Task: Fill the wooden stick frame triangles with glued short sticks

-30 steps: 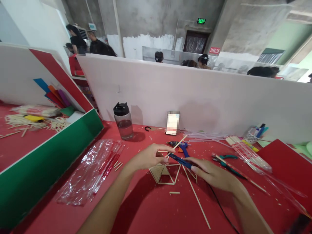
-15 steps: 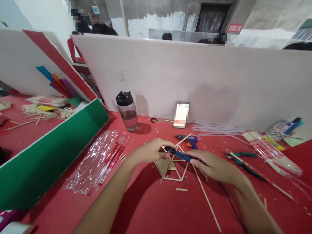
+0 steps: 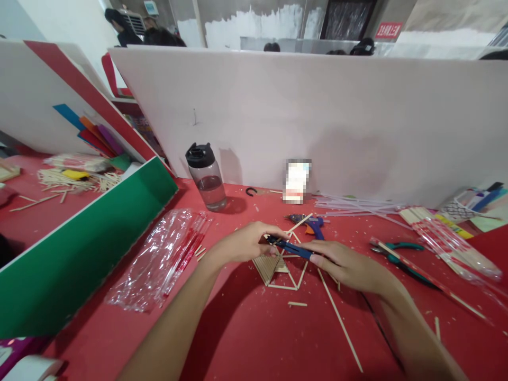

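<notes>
A blue-handled tool with a dark head (image 3: pixel 296 250) is held over a small frame of pale wooden sticks (image 3: pixel 282 287). My right hand (image 3: pixel 345 264) is closed on the tool's handles. At the tool's dark head, my left hand (image 3: pixel 252 243) has its fingers pinched together; what lies between them is too small to make out. Part of the frame's left side is filled with sticks laid side by side. Behind the hands lies a blue glue gun (image 3: pixel 313 224). A long thin stick (image 3: pixel 340 320) and a short one (image 3: pixel 297 304) rest on the red table nearer to me.
A water bottle (image 3: pixel 207 177) and a lit phone (image 3: pixel 297 181) stand before the white partition (image 3: pixel 254 116). Left are a plastic bag (image 3: pixel 148 259) and a green board (image 3: pixel 87 248). Green-handled pliers (image 3: pixel 408 267) and packed sticks (image 3: pixel 450 241) lie right.
The view has tilted down and shifted slightly. Both hands keep nearly the same pose around the blue tool, over the stick frame.
</notes>
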Available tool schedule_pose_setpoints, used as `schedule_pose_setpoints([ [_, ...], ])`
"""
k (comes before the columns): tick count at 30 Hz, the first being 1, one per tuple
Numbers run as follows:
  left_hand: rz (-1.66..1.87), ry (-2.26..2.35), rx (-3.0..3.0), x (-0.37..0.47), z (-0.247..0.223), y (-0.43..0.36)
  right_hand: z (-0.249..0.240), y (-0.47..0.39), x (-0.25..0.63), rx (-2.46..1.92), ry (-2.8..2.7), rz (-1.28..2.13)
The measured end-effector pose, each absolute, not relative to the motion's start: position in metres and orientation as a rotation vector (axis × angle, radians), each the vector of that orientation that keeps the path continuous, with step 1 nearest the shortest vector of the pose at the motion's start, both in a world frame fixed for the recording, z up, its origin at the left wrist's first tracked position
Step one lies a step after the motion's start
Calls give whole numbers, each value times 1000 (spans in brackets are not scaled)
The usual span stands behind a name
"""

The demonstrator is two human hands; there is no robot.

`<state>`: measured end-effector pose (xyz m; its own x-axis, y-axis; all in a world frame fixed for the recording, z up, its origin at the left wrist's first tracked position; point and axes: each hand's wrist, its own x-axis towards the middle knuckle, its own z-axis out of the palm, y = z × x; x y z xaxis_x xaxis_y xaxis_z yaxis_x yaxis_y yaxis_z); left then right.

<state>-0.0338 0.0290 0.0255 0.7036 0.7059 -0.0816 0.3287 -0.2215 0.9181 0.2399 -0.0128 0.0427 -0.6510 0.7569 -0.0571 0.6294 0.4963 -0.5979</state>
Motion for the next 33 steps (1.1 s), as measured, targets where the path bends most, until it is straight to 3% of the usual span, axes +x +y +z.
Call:
schedule_pose_setpoints([
  [10, 420, 829, 1871, -35, 23, 29, 43, -13, 239, -1193, -2570, 856],
  [33, 426, 901, 2137, -40, 43, 24, 45, -15, 196, -1641, -2736, 221],
])
